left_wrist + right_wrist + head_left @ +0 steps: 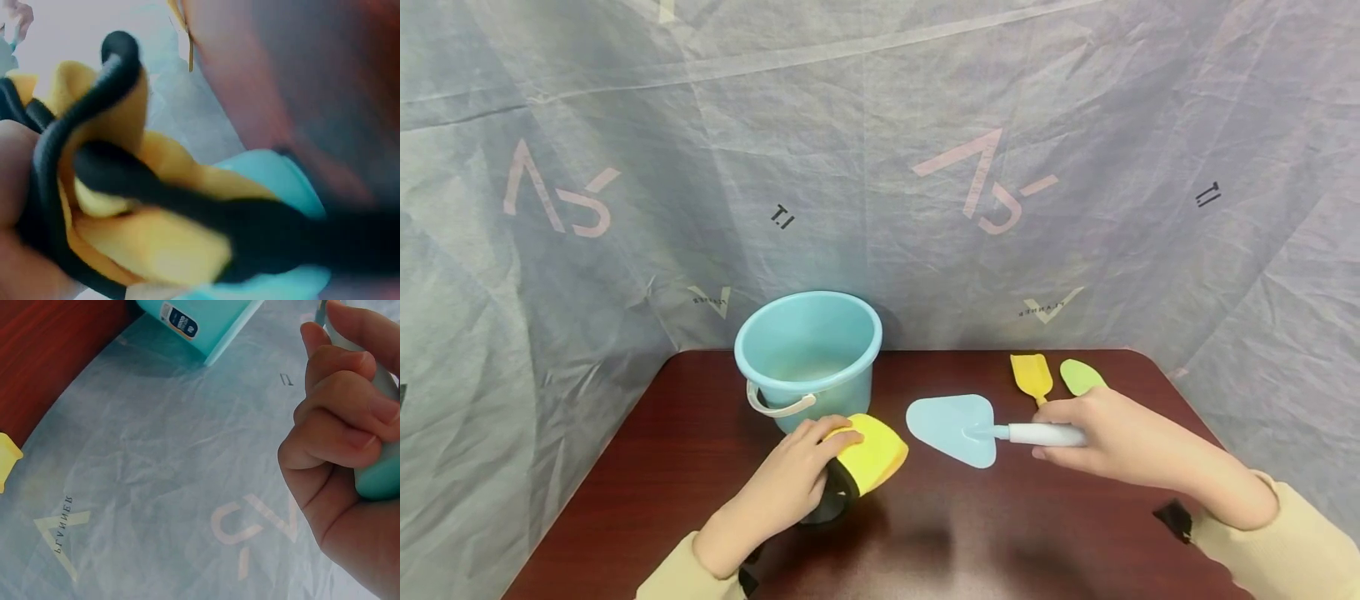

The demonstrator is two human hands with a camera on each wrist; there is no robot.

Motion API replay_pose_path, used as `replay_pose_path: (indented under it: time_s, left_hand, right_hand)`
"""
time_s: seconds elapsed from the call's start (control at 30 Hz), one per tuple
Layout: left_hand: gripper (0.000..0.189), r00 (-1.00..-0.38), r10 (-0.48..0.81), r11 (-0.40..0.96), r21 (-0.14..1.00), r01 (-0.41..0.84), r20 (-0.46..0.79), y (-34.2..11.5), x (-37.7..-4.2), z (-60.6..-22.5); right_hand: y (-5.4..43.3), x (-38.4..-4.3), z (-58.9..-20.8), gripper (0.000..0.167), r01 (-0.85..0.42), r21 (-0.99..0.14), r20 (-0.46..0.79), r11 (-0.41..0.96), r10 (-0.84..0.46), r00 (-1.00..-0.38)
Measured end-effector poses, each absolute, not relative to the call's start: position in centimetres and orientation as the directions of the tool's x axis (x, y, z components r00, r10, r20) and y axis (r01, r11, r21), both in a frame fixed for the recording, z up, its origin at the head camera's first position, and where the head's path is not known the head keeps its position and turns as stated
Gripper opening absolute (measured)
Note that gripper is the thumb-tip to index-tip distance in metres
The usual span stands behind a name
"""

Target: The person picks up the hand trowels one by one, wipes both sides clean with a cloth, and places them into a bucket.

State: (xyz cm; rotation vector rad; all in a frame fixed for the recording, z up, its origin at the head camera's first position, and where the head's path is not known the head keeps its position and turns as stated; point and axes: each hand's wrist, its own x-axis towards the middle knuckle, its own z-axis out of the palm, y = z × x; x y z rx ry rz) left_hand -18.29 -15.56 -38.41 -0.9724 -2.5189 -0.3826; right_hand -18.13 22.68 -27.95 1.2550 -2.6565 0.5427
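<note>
My left hand (790,471) grips a yellow cloth piece with black edging (872,454), in front of the light-blue bucket (850,392). The left wrist view shows the yellow cloth (169,244) folded, with thick black trim curving over it; its exact kind is unclear. On the right, my right hand (1108,429) holds the pale handle of a light-blue trowel (958,425), its blade pointing left toward the bucket. In the right wrist view the fingers (344,419) are curled round that handle, and the blade is out of sight.
The bucket stands upright near the back left, its white handle (786,408) hanging down in front. A yellow scoop (1032,377) and a green scoop (1081,377) lie at the back right, partly behind my right hand. Grey printed cloth (880,167) hangs behind the dark red table (647,467).
</note>
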Motion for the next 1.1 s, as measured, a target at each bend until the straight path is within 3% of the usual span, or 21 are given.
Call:
replay_pose_path:
  time_s: [0.23, 0.43, 0.6, 0.77, 1.1]
  left_hand:
    - [0.053, -0.8, 0.471, 0.673, 0.435, 0.598, 0.372, -14.4, -19.1, -38.8]
    - [0.059, -0.86, 0.409, 0.566, 0.655, 0.501, 0.305, -13.2, -20.1, -39.2]
    - [0.059, -0.879, 0.383, 0.472, 0.759, 0.449, 0.282, -12.0, -20.9, -39.5]
    - [0.047, -0.888, 0.402, 0.357, 0.855, 0.376, 0.223, -10.7, -21.2, -39.4]
    - [0.034, -0.859, 0.509, 0.044, 0.995, 0.085, 0.051, -8.3, -20.9, -38.9]
  right_hand:
    - [22.2, -18.3, -27.6, 0.013, -0.79, -0.237, 0.323, 0.565, -0.721, -0.613]
    - [21.6, -18.5, -27.4, 0.018, -0.809, -0.201, 0.347, 0.553, -0.732, -0.586]
    - [21.1, -18.6, -27.4, 0.021, -0.804, -0.14, 0.368, 0.578, -0.723, -0.584]
    - [20.7, -18.9, -27.2, 0.02, -0.818, -0.145, 0.369, 0.556, -0.737, -0.566]
    - [20.2, -19.7, -27.2, 0.015, -0.822, -0.196, 0.328, 0.534, -0.754, -0.568]
